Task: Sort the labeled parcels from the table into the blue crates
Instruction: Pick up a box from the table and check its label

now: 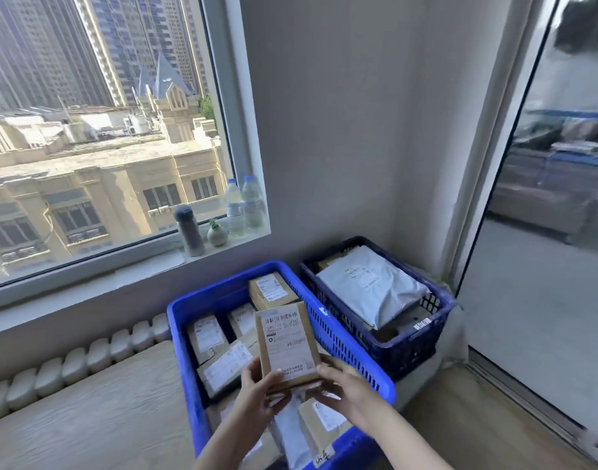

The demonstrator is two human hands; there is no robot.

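I hold a small brown cardboard parcel with a white shipping label upright above the bright blue crate. My left hand grips its lower left edge and my right hand grips its lower right corner. Several labeled cardboard boxes lie inside this crate. A darker blue crate stands to the right and holds a white plastic mailer on top of other parcels.
A pale wooden table top lies left of the bright crate, with a white radiator behind it. A thermos, small vase and two water bottles stand on the window sill. A glass door is at right.
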